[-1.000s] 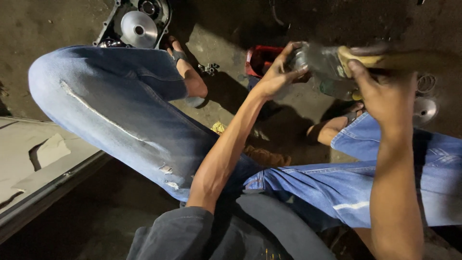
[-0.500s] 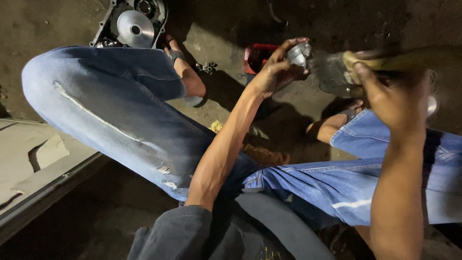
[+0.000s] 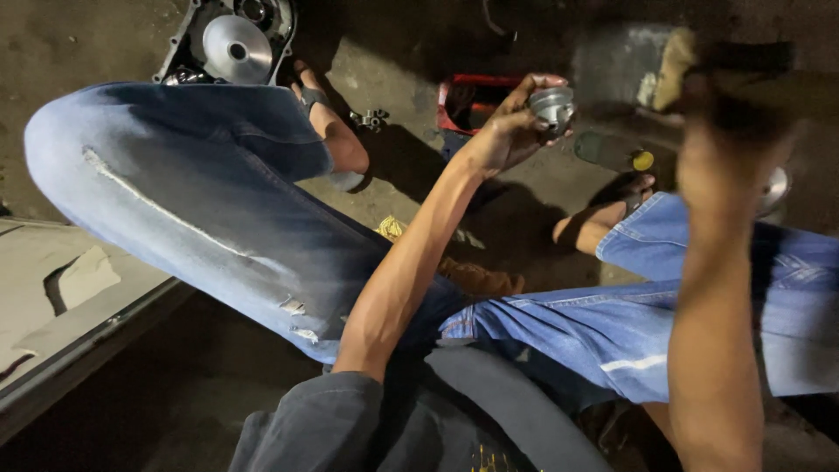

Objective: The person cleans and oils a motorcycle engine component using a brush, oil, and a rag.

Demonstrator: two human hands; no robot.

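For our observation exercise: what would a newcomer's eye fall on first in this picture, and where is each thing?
First, the left hand at top centre, pinching a small shiny metal cup in its fingertips. To its right, the right hand is a blur around a dark tool. At top left, on the dirty ground, lies an engine cover with a bright round disc.

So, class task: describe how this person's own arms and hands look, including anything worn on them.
Both forearms are bare, with no gloves, watch or rings visible. The left hand is sharp, and a dark grey sleeve bunches at that elbow. The right hand is blurred; its sleeve is out of view.
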